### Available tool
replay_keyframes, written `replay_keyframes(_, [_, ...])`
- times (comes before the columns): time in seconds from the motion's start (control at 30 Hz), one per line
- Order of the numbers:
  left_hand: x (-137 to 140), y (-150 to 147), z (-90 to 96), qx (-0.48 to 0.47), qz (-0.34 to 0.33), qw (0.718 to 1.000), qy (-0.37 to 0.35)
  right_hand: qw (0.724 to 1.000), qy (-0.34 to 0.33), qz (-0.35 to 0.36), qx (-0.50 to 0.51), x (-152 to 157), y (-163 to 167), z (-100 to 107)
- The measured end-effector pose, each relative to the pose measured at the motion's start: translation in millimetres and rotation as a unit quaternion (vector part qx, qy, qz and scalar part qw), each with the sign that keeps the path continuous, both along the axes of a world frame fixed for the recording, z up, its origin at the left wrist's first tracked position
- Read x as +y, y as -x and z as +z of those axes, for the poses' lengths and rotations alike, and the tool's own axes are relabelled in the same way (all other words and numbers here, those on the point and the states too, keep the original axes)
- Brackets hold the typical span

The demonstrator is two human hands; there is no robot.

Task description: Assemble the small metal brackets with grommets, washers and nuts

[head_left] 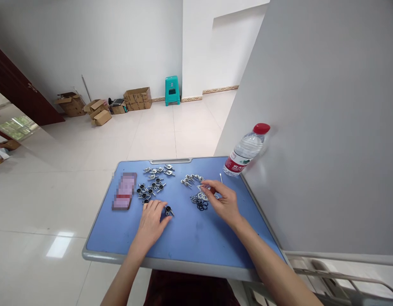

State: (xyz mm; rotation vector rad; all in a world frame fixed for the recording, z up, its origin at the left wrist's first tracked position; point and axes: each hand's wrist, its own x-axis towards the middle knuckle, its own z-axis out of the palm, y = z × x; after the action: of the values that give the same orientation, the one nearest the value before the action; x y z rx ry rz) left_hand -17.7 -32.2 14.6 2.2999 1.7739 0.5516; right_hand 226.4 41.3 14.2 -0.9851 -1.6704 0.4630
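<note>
My left hand (151, 221) rests on the blue table top, thumb and index finger closed around a small metal part with a black round centre (168, 210). Several more metal parts with black centres (150, 191) lie just beyond that hand. Over on the right, my right hand (223, 202) hovers with thumb and index fingertips pinched together; whatever they hold is too small to make out. Below its fingers are black rings (202, 205), small dark pieces (193, 199) and flat silvery plates (202, 196). An arc of small metal pieces (191, 178) lies behind them.
Silvery metal parts without black centres (159, 171) lie at the table's back. A phone-like object, pixelated (124, 191), lies left. A water bottle (245, 151) stands by the grey panel (326, 127), near a thin white stick (221, 177). Beyond are cardboard boxes (137, 98) and a teal stool (172, 90).
</note>
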Motion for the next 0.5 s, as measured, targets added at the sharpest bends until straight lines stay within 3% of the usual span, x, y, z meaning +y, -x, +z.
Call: replay_keyframes(0.5, [19, -29, -15.0, 0.039, -0.014, 0.998, -0.051, 1.000, 0.018, 0.002, -0.005, -1, 0, 2])
